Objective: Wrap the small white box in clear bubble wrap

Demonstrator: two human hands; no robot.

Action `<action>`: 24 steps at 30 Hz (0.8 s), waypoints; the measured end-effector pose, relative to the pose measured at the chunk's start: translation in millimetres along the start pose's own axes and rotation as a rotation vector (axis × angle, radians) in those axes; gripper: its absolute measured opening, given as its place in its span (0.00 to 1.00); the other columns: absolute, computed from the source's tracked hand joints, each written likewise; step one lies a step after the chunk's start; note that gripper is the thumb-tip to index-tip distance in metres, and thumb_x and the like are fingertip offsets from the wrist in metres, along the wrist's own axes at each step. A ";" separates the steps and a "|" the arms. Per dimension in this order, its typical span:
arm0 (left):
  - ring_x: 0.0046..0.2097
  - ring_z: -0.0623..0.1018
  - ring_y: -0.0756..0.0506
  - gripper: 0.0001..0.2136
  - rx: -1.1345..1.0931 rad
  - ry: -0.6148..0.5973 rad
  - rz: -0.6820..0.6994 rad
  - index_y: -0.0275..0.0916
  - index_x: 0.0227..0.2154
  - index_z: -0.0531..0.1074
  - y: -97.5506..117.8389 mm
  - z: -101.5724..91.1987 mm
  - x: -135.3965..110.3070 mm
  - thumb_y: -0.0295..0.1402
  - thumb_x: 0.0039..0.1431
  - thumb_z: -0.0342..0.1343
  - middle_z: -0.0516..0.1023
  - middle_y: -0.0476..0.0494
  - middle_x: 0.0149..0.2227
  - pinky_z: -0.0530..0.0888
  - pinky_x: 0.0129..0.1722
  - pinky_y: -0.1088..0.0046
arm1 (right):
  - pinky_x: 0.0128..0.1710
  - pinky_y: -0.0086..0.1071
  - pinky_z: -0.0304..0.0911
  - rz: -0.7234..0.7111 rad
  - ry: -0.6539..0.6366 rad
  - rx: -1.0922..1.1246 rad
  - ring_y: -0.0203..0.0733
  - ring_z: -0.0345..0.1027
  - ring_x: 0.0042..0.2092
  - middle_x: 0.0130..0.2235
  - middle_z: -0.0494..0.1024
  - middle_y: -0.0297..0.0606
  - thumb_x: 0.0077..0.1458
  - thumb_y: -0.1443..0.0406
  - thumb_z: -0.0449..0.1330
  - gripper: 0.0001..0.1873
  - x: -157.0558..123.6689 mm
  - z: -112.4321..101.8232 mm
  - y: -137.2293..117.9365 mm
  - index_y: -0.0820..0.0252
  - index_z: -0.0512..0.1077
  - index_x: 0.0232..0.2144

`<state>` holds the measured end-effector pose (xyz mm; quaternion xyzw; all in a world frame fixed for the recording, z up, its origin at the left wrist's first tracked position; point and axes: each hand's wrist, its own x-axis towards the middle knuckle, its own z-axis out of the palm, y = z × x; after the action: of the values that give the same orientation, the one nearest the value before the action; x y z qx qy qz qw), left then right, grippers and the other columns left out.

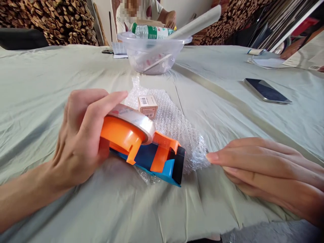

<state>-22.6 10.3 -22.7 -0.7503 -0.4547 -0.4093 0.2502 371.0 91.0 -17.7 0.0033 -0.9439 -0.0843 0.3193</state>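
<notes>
Left hand (83,135) wraps tape dispenser (121,131), long axis slanting right and bodyward; small box (148,107) just beyond, on bubble wrap (174,131), nearer left hand; right hand (270,172) straight-fingered at wrap's right corner, pinch unclear.

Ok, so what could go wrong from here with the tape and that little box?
The tape dispenser in the left hand looks close to the small box, so it might bump it. The dispenser also overlaps the bubble wrap in view; if they catch, it could drag the wrap and shift the box sitting on it.
</notes>
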 end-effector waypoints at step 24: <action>0.59 0.81 0.30 0.35 -0.053 -0.179 0.298 0.29 0.71 0.71 4.0 -24.6 27.2 0.50 0.72 0.55 0.78 0.27 0.62 0.81 0.59 0.49 | 0.46 0.40 0.80 0.095 0.027 -0.030 0.42 0.82 0.52 0.65 0.84 0.40 0.76 0.69 0.61 0.08 -5.2 9.4 3.5 0.56 0.79 0.51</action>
<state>-21.7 3.1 13.5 -0.8493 -0.3479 -0.3111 0.2466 369.6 96.3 -27.6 -0.0450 -0.9373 -0.0830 0.3356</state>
